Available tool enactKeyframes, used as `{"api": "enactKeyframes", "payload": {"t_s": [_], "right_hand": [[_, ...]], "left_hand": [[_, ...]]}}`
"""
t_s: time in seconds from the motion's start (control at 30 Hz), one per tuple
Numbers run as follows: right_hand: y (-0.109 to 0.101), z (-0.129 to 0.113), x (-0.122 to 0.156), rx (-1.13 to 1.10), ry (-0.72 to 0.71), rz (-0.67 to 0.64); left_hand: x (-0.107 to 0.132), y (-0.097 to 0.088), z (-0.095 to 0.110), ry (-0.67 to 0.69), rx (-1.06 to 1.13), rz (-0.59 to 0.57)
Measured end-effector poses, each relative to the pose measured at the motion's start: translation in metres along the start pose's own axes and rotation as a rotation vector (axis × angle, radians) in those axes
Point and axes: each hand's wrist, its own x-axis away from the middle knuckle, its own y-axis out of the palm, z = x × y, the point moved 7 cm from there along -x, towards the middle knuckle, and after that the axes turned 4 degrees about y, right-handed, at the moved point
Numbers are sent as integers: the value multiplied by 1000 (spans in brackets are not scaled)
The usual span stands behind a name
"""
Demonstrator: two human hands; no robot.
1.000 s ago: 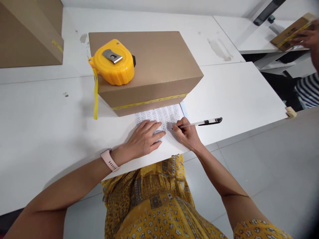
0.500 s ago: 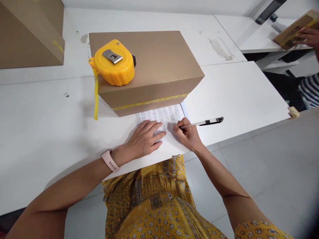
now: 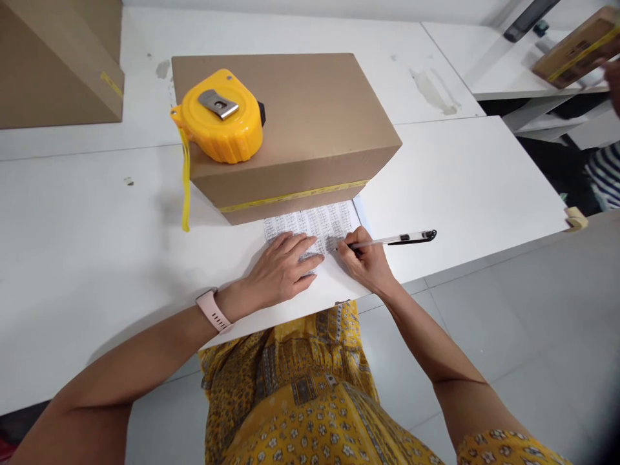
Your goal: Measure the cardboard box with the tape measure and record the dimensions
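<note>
My right hand (image 3: pixel 364 259) is closed around a pen (image 3: pixel 394 239) with a clear barrel and black cap end, its tip down at a sheet of paper (image 3: pixel 334 223). Rows of small handwriting cover much of the sheet. Flat on the paper's left side lies my left hand (image 3: pixel 285 268), fingers spread, holding nothing. A cardboard box (image 3: pixel 290 110) with yellow tape along its front side stands just beyond both hands and meets the paper's far edge. On top of the box sits a yellow tape measure (image 3: pixel 225 123) with a metal clip and a yellow strap.
A larger cardboard box (image 3: pixel 53 64) stands at the far left of the white table (image 3: pixel 77 258). At the upper right, another person's hand (image 3: pixel 613 74) is near a taped box (image 3: pixel 576 48). A dark cylinder (image 3: pixel 527 19) lies at the back right.
The view has shifted slightly. My hands stay in nearly the same place, pen still on the paper. The other person's hand at the right has drawn back from the taped box.
</note>
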Motion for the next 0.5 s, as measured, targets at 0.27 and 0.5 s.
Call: {"api": "enactKeyframes", "payload": {"t_s": [0.27, 0.5], "right_hand": [[0, -4, 0, 11, -19, -13], [-1, -4, 0, 9, 7, 9]], "left_hand": [[1, 2, -1, -13, 14, -26], [1, 1, 0, 5, -5, 9]]}}
